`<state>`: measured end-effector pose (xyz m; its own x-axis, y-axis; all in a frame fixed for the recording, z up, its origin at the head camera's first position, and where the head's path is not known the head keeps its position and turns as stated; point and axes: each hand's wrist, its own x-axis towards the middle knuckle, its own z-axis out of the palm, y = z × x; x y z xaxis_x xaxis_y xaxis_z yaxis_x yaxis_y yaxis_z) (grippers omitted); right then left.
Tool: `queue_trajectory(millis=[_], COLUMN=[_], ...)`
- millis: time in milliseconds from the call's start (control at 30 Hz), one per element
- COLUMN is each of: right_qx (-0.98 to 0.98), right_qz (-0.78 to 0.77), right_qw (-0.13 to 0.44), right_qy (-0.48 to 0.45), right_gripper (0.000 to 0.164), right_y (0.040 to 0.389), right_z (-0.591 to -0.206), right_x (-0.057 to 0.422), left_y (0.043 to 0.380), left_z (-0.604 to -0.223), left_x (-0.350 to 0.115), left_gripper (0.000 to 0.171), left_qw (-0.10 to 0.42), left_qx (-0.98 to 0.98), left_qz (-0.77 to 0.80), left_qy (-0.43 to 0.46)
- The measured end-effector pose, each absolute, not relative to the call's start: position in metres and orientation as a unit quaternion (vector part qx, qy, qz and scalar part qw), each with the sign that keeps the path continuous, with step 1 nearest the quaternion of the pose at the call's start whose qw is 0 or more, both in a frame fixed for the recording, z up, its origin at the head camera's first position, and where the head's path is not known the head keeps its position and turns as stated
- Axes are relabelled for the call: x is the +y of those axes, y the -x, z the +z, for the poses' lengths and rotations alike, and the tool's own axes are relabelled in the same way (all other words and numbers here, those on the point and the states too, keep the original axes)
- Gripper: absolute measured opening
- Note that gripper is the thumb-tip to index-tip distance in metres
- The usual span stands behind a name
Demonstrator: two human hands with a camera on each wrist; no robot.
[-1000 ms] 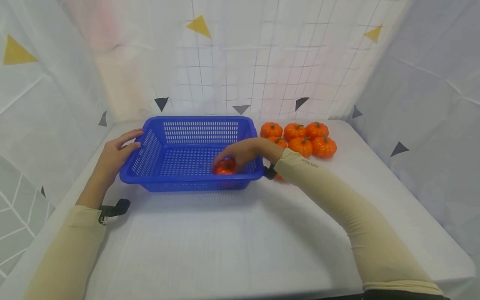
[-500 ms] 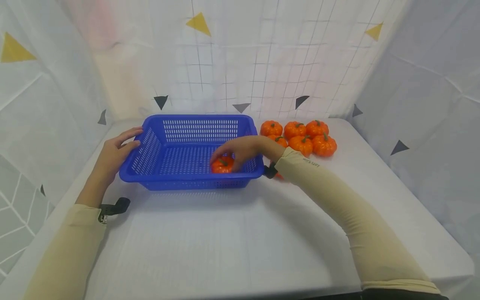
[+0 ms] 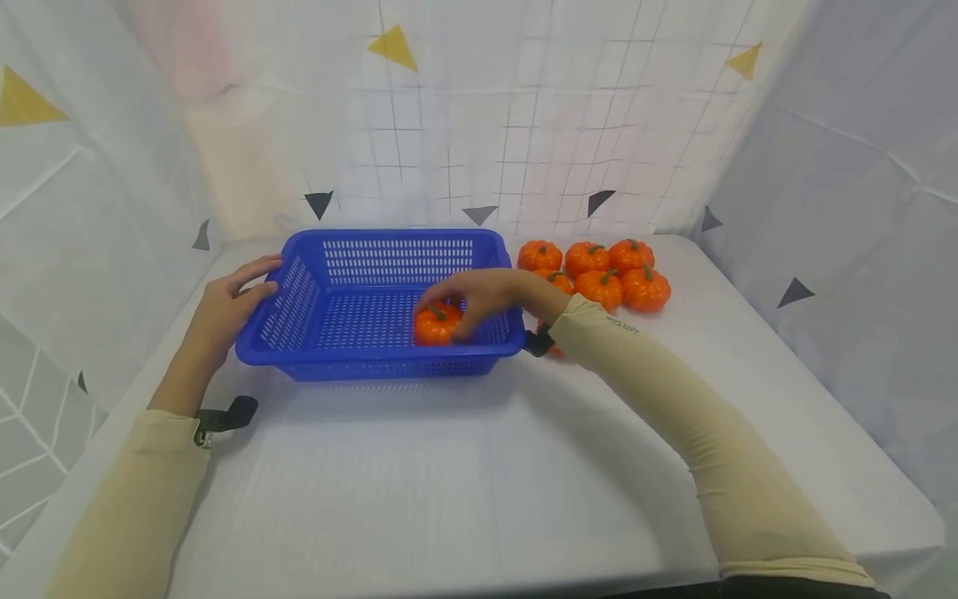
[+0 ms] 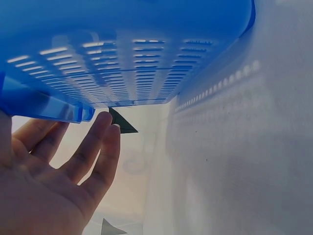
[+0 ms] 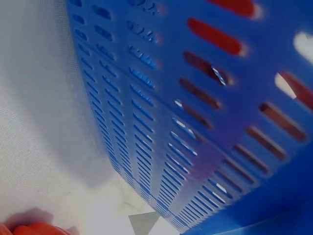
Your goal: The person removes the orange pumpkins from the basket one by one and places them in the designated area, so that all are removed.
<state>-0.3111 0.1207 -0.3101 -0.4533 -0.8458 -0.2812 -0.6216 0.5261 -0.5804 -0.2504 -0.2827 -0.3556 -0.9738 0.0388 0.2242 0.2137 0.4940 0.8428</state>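
Observation:
A blue slotted plastic basket (image 3: pixel 359 356) stands on the white table. My left hand (image 3: pixel 219 314) touches its left rim, and the left wrist view shows the fingers (image 4: pixel 100 152) fairly straight beneath that rim. Reaching over the right rim, my right hand (image 3: pixel 485 293) holds a small orange pumpkin (image 3: pixel 432 329) inside the basket, fingers on its far side and thumb on its near side. The pumpkin's green stem points up. In the right wrist view the basket's wall (image 5: pixel 142 112) hides the hand; red shows through its slots.
Several more orange pumpkins (image 3: pixel 647 291) sit in a cluster right of the basket, some partly behind my right forearm. A white sheet (image 3: pixel 479 108) with grid lines and coloured triangles closes off the back. The table's front edge runs along the bottom.
My right hand and the pumpkin in it have shifted slightly left and away from the basket's near wall, so more of the pumpkin shows. My left hand keeps its place on the rim.

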Motion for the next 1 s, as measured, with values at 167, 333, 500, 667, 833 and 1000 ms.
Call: queue_trajectory(millis=[167,333,500,667,833,1000], right_qx=[0.818,0.820,0.827,0.831,0.836,0.833], right_qz=[-0.231,-0.244,-0.246,-0.250,-0.251,-0.247], right_qw=[0.271,0.267,0.259,0.258,0.257,0.251], right_qy=[0.452,0.443,0.435,0.424,0.415,0.427], right_gripper=[0.064,0.064,0.065,0.066,0.067,0.065], right_y=[0.312,0.312,0.310,0.309,0.307,0.306], right_z=[-0.310,-0.311,-0.312,-0.310,-0.306,-0.301], right_x=[0.120,0.121,0.123,0.124,0.125,0.127], left_y=[0.250,0.248,0.247,0.247,0.248,0.249], left_z=[-0.357,-0.357,-0.357,-0.356,-0.355,-0.356], left_x=[-0.284,-0.283,-0.281,-0.280,-0.281,-0.282], left_gripper=[0.054,0.054,0.054,0.053,0.053,0.053], left_qw=[0.090,0.084,0.085,0.086,0.088,0.090], left_qx=[-0.860,-0.860,-0.860,-0.860,-0.861,-0.862], left_qz=[-0.496,-0.499,-0.497,-0.497,-0.495,-0.494], left_qy=[0.074,0.071,0.073,0.073,0.071,0.072])
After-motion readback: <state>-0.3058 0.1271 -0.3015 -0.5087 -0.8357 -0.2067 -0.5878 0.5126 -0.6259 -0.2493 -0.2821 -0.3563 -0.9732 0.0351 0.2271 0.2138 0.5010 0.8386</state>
